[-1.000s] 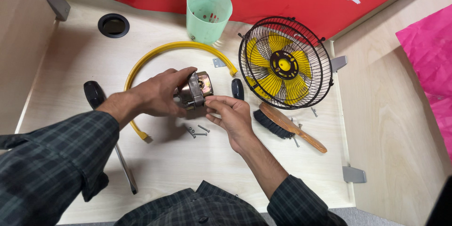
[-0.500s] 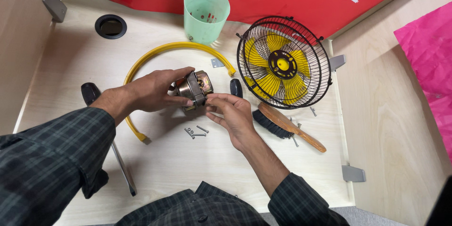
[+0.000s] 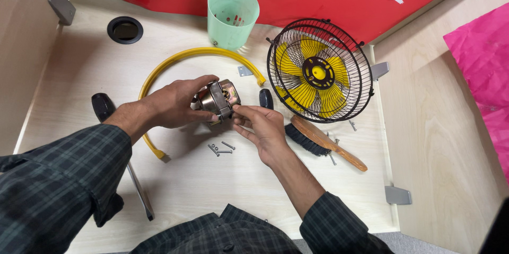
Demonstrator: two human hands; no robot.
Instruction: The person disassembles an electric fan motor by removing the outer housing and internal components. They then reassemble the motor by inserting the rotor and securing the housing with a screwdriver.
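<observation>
Little has shifted since the earlier frames: both hands remain at the small metal motor (image 3: 217, 98), raised just above the middle of the worktop (image 3: 79, 68), with only a slight turn of the part between the fingers.

Left hand (image 3: 172, 103) is clamped around the motor from the left and top. Right hand (image 3: 262, 125) has its fingertips pinched together at the motor's right face; whether they hold a screw there cannot be told.

State of work, as judged: the motor is out of its housing. Fan cage (image 3: 319, 70) with yellow blades lies face up to the right, apart from the motor. Yellow curved bracket (image 3: 183, 58) lies loose behind the hands. Three loose screws (image 3: 221, 148) lie just below the hands, more beside the brush (image 3: 324, 141). Screwdriver (image 3: 114, 135) lies untouched at the left, partly under the sleeve. Green cup (image 3: 233, 14) stands at the rear.

Motor, cage and bracket are all separate at this moment.
</observation>
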